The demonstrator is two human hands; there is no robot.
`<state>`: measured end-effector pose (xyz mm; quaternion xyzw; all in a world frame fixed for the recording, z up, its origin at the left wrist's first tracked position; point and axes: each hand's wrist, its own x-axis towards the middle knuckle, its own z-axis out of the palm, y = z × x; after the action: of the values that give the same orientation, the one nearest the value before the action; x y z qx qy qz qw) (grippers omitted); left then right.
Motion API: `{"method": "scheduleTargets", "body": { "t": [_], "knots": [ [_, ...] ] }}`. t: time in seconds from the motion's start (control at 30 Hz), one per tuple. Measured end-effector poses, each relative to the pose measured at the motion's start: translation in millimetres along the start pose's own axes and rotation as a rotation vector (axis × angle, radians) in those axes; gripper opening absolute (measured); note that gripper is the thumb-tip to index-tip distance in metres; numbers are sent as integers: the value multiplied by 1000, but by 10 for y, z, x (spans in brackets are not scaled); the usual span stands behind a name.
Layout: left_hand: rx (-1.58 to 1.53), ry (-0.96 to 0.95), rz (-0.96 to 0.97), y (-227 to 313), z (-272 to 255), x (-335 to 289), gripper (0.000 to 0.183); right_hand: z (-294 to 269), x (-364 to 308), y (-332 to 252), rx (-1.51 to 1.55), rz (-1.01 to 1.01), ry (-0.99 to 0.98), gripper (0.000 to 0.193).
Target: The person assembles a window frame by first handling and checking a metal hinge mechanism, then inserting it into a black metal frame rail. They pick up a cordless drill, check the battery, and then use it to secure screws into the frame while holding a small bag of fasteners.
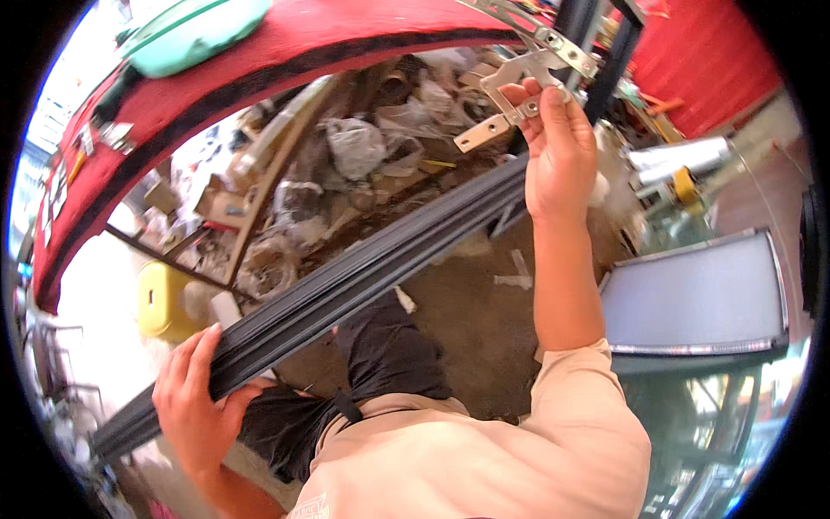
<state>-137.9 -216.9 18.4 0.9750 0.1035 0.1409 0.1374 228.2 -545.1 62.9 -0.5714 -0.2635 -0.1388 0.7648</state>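
Note:
A long dark grey metal frame profile (372,268) with grooves slants from the lower left up to the right, across the front of my body. My left hand (197,394) grips it near its lower left end, fingers over the far side and thumb on the near side. My right hand (560,156) is raised above the profile's upper right part. Between its thumb and fingers is a silvery metal hinge (521,80) with jointed flat arms and screw holes. One flat arm sticks out to the left of the fingers; part of the hinge is hidden behind them.
A red-covered table (346,22) with a dark edge curves along the back, a green bag (194,35) on it. Plastic bags (356,147) and scraps pile underneath. A yellow stool (164,301) stands at left. A framed panel (696,294) lies at right by glass sheets.

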Motion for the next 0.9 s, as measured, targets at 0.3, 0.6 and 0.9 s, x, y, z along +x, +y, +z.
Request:
{"method": "scheduleTargets", "body": {
  "t": [0.3, 0.6, 0.9],
  "knots": [
    [-111, 83, 101, -233, 68, 119, 92, 1357, -580, 222, 388, 157, -256, 31],
    [-475, 731, -11, -276, 200, -103, 76, 2824, -1738, 36, 445, 309, -624, 34],
    [-324, 692, -105, -384, 112, -305, 29, 2964, -1963, -67, 252, 293, -671, 35]
  ]
}}
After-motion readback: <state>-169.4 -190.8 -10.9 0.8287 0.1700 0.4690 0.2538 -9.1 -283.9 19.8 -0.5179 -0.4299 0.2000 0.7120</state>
